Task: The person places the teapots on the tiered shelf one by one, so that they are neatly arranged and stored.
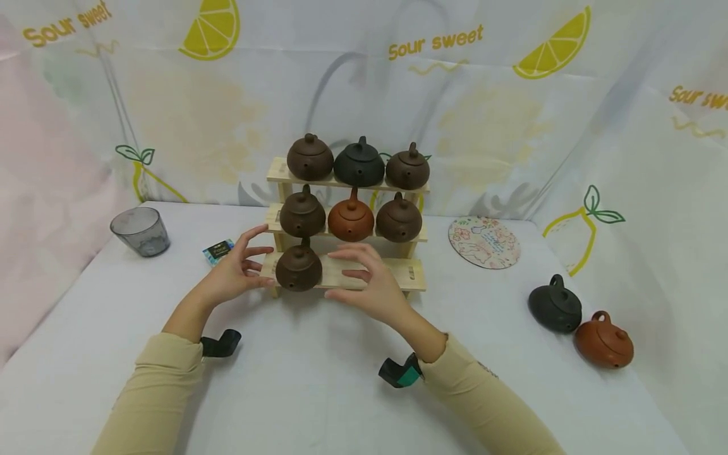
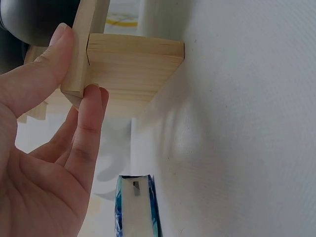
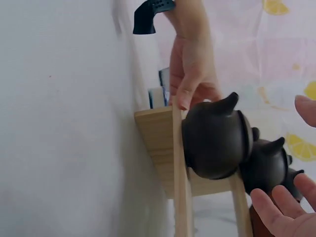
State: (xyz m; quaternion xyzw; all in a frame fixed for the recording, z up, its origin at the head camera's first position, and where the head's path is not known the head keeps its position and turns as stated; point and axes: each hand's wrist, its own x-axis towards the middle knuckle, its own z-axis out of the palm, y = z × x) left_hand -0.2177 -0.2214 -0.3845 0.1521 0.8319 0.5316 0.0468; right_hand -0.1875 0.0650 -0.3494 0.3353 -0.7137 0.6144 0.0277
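A three-tiered wooden stand (image 1: 400, 273) holds several clay teapots. On its lowest board, toward the left end, sits one dark brown teapot (image 1: 298, 270), also seen as a dark pot (image 3: 217, 140) in the right wrist view. My left hand (image 1: 230, 273) pinches the left end of that board, thumb on one side and fingers (image 2: 85, 133) on the other. To the right of the brown teapot, my right hand (image 1: 372, 284) hovers over the lowest board with thumb and fingers spread, holding nothing. A red-brown teapot (image 1: 351, 220) stands mid-row among brown ones.
A grey glass cup (image 1: 142, 232) and a small blue-and-black packet (image 1: 218, 251) lie left of the stand. To the right is a round patterned mat (image 1: 484, 243). Farther right, a black teapot (image 1: 554, 304) and an orange-brown teapot (image 1: 604, 341) stand near the table's edge.
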